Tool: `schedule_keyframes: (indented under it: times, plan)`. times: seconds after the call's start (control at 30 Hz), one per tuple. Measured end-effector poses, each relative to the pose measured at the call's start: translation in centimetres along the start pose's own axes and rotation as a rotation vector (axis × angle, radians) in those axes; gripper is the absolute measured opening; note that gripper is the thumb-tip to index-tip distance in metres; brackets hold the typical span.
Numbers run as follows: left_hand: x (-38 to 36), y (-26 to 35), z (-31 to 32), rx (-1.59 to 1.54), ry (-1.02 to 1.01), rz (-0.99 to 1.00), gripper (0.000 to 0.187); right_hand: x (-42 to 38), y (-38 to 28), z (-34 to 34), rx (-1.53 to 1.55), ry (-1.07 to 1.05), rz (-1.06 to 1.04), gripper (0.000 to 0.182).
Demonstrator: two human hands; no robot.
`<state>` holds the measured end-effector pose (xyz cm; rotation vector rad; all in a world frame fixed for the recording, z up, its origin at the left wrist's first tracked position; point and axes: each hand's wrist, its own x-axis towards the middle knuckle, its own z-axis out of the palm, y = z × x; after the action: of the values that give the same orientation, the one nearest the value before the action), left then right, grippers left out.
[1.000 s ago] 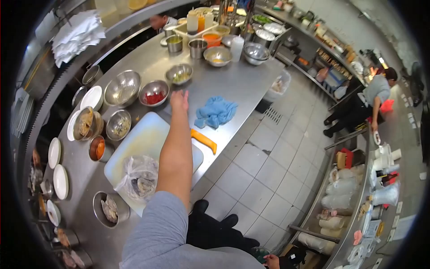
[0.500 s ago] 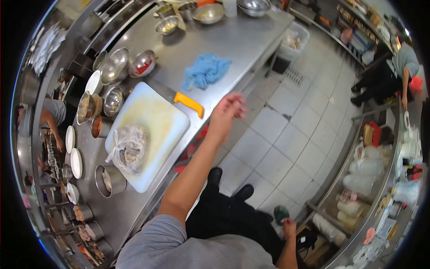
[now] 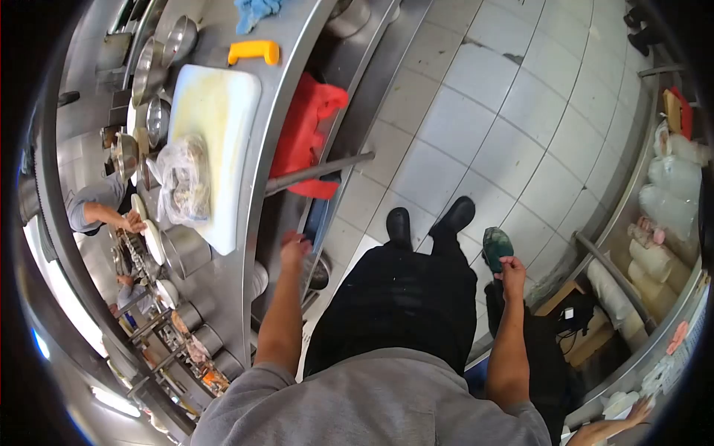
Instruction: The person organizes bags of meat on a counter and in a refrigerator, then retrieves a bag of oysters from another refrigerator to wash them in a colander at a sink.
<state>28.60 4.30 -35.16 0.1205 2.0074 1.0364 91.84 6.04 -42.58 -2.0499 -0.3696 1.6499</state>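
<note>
My left hand (image 3: 294, 251) hangs beside the steel counter, fingers loosely bent and a little apart, somewhat blurred, with nothing in it. On my other side, my right hand (image 3: 512, 273) is closed at the edge of a dark green bundle (image 3: 497, 248), whose kind I cannot tell. Up on the counter lies a white cutting board (image 3: 236, 111) bearing a knotted clear plastic bag (image 3: 182, 178) with pale food inside. A knife with a yellow handle (image 3: 253, 51) rests just beyond the board.
A red cloth or plastic item (image 3: 303, 134) lies on the shelf under the counter (image 3: 256, 215). Metal bowls (image 3: 149, 70) and a steel pot (image 3: 186, 251) stand past the board. Another person's hand (image 3: 132, 221) is across the counter. Shelves with plastic bags (image 3: 673, 175) line the right.
My left hand has dropped back from near the knife to beside the counter's lower edge. The view has turned downward; the green bundle has stayed at my right fingertips.
</note>
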Motion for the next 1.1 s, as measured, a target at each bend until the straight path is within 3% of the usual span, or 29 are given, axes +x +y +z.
schedule_keyframes:
  times: [0.07, 0.1, 0.17, 0.3, 0.37, 0.4, 0.43, 0.5, 0.53, 0.57, 0.63, 0.67, 0.7, 0.77, 0.8, 0.83, 0.87, 0.9, 0.93, 0.97, 1.03, 1.1]
  plan:
    - [1.8, 1.2, -3.2, -0.092, 0.399, -0.079, 0.037, 0.6, 2.8, 0.7, 0.008, 0.014, 0.027, 0.012]
    - [3.3, 0.1, -7.0, -0.076, 0.409, -0.086, 0.037, 0.9, 4.4, 0.8, 0.022, -0.007, 0.038, 0.011]
    - [6.7, -3.9, -14.2, -0.082, 0.632, -0.177, 0.028, 1.6, 7.5, 1.7, 0.053, 0.079, 0.059, 0.008]
    - [2.4, -6.1, -20.6, -0.109, 0.832, -0.301, 0.024, 3.5, 13.4, 2.9, 0.138, 0.177, 0.062, 0.008]
    - [0.3, -8.5, -25.1, 1.145, 0.715, 0.297, 0.027, 4.7, 15.7, 3.9, 0.178, 0.170, 0.022, 0.008]
    - [-3.1, -6.2, -21.8, 1.382, 0.721, 0.390, 0.038, 4.8, 15.9, 4.8, 0.213, 0.187, 0.031, 0.007]
    - [-4.0, -6.3, -22.2, 1.408, 0.728, 0.373, 0.038, 5.1, 16.9, 5.7, 0.255, 0.184, 0.008, 0.007]
    - [-5.3, -6.9, -24.2, 1.478, 0.862, 0.554, 0.049, 4.7, 17.3, 7.9, 0.298, 0.161, -0.014, 0.006]
    - [-4.9, -8.2, -26.8, 1.547, 0.964, 0.481, 0.060, 4.3, 17.3, 9.0, 0.293, 0.152, -0.002, 0.006]
    - [-3.7, -9.3, -29.7, 1.553, 0.971, 0.473, 0.060, 3.9, 16.9, 10.1, 0.326, 0.131, -0.007, 0.006]
    - [-0.5, -11.2, -36.1, 0.627, 1.060, 0.458, 0.064, 3.2, 16.4, 12.2, 0.352, 0.103, -0.016, 0.006]
    - [-0.6, -12.8, -41.2, 1.181, 0.929, 0.163, 0.068, 3.0, 16.0, 13.0, 0.344, 0.049, -0.026, 0.006]
    - [0.0, -12.9, -40.9, 1.168, 0.930, 0.161, 0.068, 2.6, 15.5, 13.8, 0.336, -0.003, -0.041, 0.006]
    - [1.5, -11.2, -37.1, -0.431, 0.861, -0.088, 0.072, 1.9, 14.5, 15.1, 0.251, -0.044, -0.024, 0.007]
    - [1.2, -10.4, -34.4, -0.613, 0.763, 0.029, 0.074, 1.6, 14.2, 15.5, 0.198, -0.062, 0.001, 0.007]
    - [2.6, -13.7, -37.4, -0.631, 0.762, 0.021, 0.074, 1.1, 13.8, 15.9, 0.143, -0.076, 0.028, 0.007]
    - [6.0, -16.1, -40.3, 0.383, 0.782, 0.009, 0.069, 0.7, 13.0, 16.4, 0.128, -0.077, 0.015, 0.007]
    - [5.9, -18.1, -45.9, 1.397, 0.657, -0.007, 0.063, 0.3, 12.6, 16.9, 0.119, -0.098, 0.007, 0.007]
    - [7.1, -20.3, -48.2, 0.820, 0.632, 0.283, 0.055, -0.2, 12.4, 17.3, 0.115, -0.115, 0.007, 0.007]
    - [6.1, -19.8, -45.6, 0.822, 0.627, 0.275, 0.055, -0.3, 12.4, 17.6, 0.108, -0.110, 0.011, 0.007]
    - [2.5, -13.9, -41.1, -0.666, 0.442, 0.194, 0.055, 0.1, 12.4, 18.2, 0.016, -0.159, -0.002, 0.007]
    - [2.1, -13.4, -41.4, -0.628, 0.317, 0.158, 0.056, 0.7, 12.8, 19.4, 0.054, -0.162, 0.004, 0.007]
